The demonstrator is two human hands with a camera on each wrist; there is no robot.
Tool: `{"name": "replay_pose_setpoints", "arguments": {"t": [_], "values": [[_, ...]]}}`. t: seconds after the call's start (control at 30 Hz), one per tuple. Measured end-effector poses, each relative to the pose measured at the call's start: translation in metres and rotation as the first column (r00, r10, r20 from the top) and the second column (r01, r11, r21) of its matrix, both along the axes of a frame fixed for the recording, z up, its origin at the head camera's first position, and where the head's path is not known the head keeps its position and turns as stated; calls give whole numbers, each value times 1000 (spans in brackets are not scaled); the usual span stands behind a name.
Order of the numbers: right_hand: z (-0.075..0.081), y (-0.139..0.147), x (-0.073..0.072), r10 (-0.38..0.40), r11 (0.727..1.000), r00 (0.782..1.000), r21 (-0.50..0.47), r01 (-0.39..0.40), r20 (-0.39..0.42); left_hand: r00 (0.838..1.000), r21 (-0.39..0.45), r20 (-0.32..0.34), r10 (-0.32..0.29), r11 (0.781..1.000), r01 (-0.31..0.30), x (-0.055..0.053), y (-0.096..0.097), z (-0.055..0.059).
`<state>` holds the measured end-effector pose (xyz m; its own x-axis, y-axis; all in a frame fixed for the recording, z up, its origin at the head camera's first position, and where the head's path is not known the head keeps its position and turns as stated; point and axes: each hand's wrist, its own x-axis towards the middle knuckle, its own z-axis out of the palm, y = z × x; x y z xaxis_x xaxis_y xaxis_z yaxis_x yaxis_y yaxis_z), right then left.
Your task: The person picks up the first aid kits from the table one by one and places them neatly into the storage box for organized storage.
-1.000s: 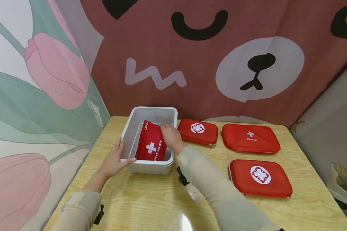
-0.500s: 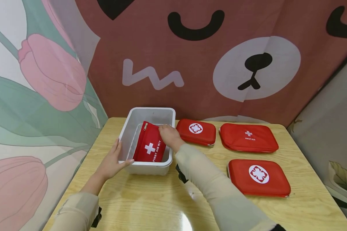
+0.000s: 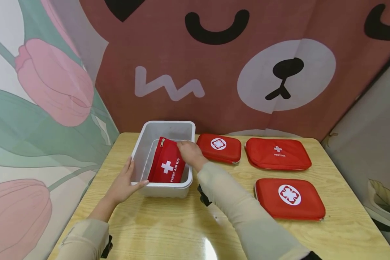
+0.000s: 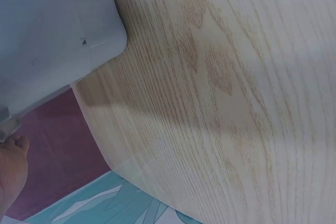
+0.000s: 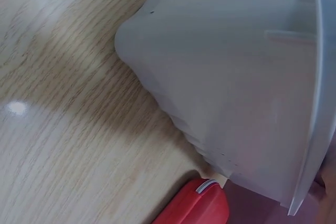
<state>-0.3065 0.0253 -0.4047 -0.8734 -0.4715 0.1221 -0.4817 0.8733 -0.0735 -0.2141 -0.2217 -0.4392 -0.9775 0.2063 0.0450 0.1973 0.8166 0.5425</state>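
A red first aid pouch (image 3: 167, 164) with a white cross and a zip leans inside a light grey plastic bin (image 3: 167, 189). My right hand (image 3: 191, 153) grips the pouch's upper right edge, reaching over the bin's right rim; its fingertips are mostly hidden. At the bin's front left corner my left hand (image 3: 121, 184) rests with fingers spread: the thumb lies on the front rim, the other fingers along the left side. The left wrist view catches a bit of the left hand (image 4: 11, 169) beside the bin wall (image 4: 58, 35). Only the bin's outer wall (image 5: 210, 77) fills the right wrist view.
Three red first aid cases lie on the wooden table (image 3: 169, 231): a small case (image 3: 225, 151) close to the bin's right side, a wider case (image 3: 290, 160) at the back right, and another case (image 3: 302, 209) in front of it. A printed curtain (image 3: 169, 43) hangs behind.
The whole view has shifted slightly, so things appear a little further left. Both hands, the pouch and the bin keep the same places relative to each other.
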Motion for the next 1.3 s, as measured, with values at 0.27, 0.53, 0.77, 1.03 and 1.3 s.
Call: {"name": "replay_pose_setpoints", "arguments": {"t": [0.27, 0.53, 0.77, 1.03, 1.3], "values": [[2, 1, 0, 1, 998, 1000, -63, -1, -2, 999, -6, -35, -21, 1000, 21, -1, -3, 0], [4, 6, 2, -5, 997, 998, -75, 1, -62, 999, -7, -46, -23, 1000, 23, 1, -3, -2], [1, 15, 3, -28, 998, 997, -56, 24, -65, 998, -8, -57, -30, 1000, 30, -1, -3, 0], [-5, 28, 11, -52, 988, 999, -143, 51, -5, 996, -53, -77, -49, 998, 45, 0, -3, 0], [-9, 44, 19, -56, 968, 998, -242, 59, 20, 998, -76, -61, -31, 997, 26, 1, -2, 1]]}}
